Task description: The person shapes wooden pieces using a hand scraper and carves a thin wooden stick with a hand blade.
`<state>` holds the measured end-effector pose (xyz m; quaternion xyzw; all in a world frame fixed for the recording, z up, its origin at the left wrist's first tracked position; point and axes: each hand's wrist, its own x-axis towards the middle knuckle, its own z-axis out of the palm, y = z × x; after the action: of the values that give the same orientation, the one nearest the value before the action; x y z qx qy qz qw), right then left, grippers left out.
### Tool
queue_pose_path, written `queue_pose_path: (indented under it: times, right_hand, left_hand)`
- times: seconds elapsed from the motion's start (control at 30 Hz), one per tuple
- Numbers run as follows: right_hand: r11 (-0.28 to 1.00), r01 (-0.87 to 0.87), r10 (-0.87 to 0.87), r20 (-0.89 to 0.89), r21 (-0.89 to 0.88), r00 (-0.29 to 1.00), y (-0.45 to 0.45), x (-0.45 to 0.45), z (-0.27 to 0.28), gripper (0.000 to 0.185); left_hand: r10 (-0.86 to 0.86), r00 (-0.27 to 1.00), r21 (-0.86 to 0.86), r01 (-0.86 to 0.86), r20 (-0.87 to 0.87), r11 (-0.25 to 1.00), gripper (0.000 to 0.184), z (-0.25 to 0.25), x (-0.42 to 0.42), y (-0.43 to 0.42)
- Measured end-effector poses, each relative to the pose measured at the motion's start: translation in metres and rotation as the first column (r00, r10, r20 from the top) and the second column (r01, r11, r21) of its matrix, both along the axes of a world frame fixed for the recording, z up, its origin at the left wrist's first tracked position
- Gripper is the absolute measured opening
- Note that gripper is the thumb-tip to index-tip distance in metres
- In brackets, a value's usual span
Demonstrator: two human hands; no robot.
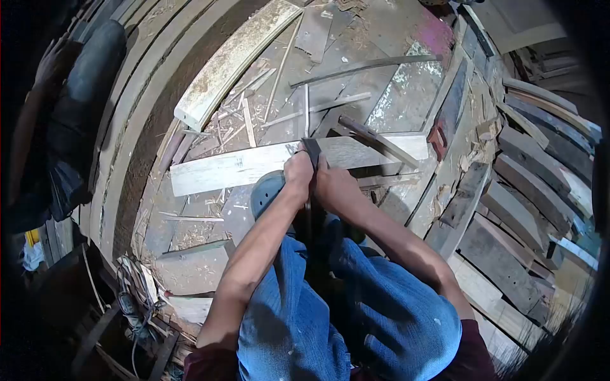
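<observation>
Both my hands are closed around a dark narrow strip (311, 150), whose blunt top end points away from me and whose lower part runs back between my knees. My left hand (298, 170) grips its left side and my right hand (335, 185) its right side. Whether the strip is wood or metal, I cannot tell. Just beyond and under my hands, a pale whitish board (232, 166) lies across the floor. A grey clog with holes (267, 192) shows beside my left forearm, against the board's near edge.
A handsaw with a red handle (437, 141) lies to the right. A thick pale beam (238, 60) stands at the upper left among shavings and thin offcuts. Several curved wooden pieces (518, 206) are stacked at right. Another person's leg (95, 70) is at far left, above a power tool (129, 311).
</observation>
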<state>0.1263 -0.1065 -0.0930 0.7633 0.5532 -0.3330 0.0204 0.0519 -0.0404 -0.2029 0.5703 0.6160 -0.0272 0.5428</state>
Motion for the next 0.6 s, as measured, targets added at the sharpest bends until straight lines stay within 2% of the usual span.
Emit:
queue_pose_path:
  times: [0.1,0.17,0.2,0.23,0.3,0.33,0.43,0.47,0.53,0.6]
  right_hand:
    - [1.000,0.006,-0.006,-0.017,0.019,1.000,0.000,0.001,-0.006,0.047]
    - [0.999,-0.012,0.014,-0.030,0.049,0.999,0.005,0.003,-0.012,0.046]
    - [0.996,-0.065,0.064,0.013,0.068,0.998,0.004,0.003,-0.010,0.057]
    - [0.996,-0.064,0.063,0.023,0.057,0.998,0.002,0.003,-0.006,0.056]
    - [0.997,-0.074,0.072,0.042,0.036,0.996,0.000,0.002,0.001,0.055]
    - [0.994,-0.063,0.060,0.029,0.086,0.998,0.001,0.004,-0.005,0.056]
    - [0.997,-0.054,0.053,0.003,0.062,0.999,0.005,0.003,-0.004,0.056]
    - [0.996,-0.071,0.069,0.031,0.059,0.997,0.002,0.003,-0.008,0.056]
    - [0.997,-0.056,0.054,0.028,0.056,0.998,-0.001,0.003,-0.004,0.057]
    - [0.995,-0.066,0.065,0.014,0.072,0.998,-0.002,0.009,-0.008,0.059]
  left_hand:
    - [-0.101,0.993,0.033,0.103,-0.054,0.994,0.038,-0.001,0.001,0.001]
    - [-0.006,0.999,0.004,0.006,-0.043,1.000,0.036,0.005,0.003,0.001]
    - [0.039,0.998,-0.013,-0.040,-0.042,0.999,0.036,0.011,0.003,0.001]
    - [0.084,0.996,-0.027,-0.085,-0.042,0.996,0.035,0.014,0.002,0.003]
    - [-0.104,0.992,0.102,0.112,-0.076,0.989,0.050,0.004,0.000,0.004]
    - [-0.199,0.975,0.154,0.213,-0.100,0.965,0.057,-0.001,-0.001,0.001]
    - [-0.340,0.925,0.180,0.369,-0.173,0.912,0.051,-0.011,-0.003,0.002]
    - [0.168,0.985,-0.128,-0.162,0.039,0.979,0.039,-0.042,-0.001,-0.002]
    - [0.161,0.987,-0.082,-0.158,0.026,0.984,0.047,-0.027,0.002,-0.003]
    - [0.024,0.999,-0.016,-0.024,-0.030,1.000,0.051,-0.013,0.005,-0.001]
